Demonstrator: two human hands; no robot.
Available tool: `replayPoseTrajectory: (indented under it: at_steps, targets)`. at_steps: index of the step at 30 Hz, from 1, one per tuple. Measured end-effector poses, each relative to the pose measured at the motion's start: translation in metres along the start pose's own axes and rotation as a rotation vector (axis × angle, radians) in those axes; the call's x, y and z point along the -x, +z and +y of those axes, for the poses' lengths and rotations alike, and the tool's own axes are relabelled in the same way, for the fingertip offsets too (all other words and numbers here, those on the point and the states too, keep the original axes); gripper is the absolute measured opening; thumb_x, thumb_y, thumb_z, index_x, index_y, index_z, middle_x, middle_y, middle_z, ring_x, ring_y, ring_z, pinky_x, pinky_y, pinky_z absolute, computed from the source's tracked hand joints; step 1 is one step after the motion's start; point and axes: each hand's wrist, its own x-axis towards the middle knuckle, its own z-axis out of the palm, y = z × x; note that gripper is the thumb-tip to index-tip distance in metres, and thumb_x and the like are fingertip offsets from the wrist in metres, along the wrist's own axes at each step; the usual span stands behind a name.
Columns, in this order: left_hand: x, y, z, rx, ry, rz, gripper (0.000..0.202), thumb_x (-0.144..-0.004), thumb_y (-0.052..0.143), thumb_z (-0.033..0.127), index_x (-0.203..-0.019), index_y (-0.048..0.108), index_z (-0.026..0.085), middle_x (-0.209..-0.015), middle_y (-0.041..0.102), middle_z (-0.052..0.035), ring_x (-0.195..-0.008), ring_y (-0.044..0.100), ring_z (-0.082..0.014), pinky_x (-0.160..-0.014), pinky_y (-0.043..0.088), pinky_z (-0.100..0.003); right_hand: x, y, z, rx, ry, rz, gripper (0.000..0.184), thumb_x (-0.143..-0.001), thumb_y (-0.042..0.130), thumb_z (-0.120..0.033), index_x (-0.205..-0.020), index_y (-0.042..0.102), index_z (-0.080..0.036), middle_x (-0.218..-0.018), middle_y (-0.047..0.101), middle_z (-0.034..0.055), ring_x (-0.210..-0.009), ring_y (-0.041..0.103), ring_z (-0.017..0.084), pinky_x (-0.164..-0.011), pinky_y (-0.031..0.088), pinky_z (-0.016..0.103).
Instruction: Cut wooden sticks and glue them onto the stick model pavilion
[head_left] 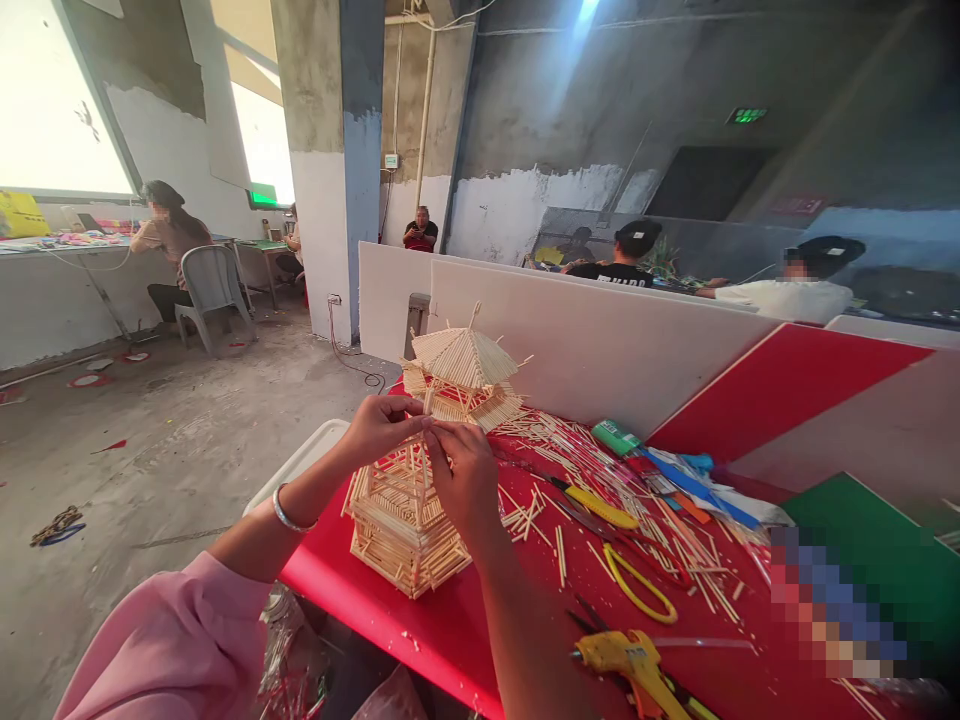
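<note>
A pagoda model made of thin wooden sticks stands on the red table, with a six-sided railed base (409,540) and upright posts. Behind my fingers rises a pointed stick roof (466,357) over a lower tier of sticks; whether it joins the base is hidden. My left hand (386,425) comes in from the left, thumb and fingers pinched above the base. My right hand (463,475) meets it there, its fingertips also closed together. Between them a short pale wooden stick (429,401) pokes up; its lower end is covered by my fingers.
Loose sticks (559,450) litter the red table (450,640). To the right lie yellow-handled scissors (637,585), yellow-handled pliers (600,505), a yellow glue gun (626,660) and a green board (870,550). A white partition (585,340) stands behind; several people sit beyond.
</note>
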Motion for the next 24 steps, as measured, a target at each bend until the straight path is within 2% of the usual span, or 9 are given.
replayPoseTrajectory:
  at_steps: [24]
  targets:
    - [0.0000,-0.0004,-0.0003,-0.016,-0.002,-0.002,0.032,-0.075,0.075,0.045,-0.075,0.074,0.012,-0.051,0.054,0.0013,-0.045,0.041,-0.0060,-0.040,0.025,-0.020,0.0006,0.0014,0.0015,-0.006,-0.006,0.009,0.022,-0.097,0.051,-0.029,-0.104,0.072,-0.024,-0.100,0.073,0.0058,-0.097,0.060,0.022,-0.089,0.048,0.039]
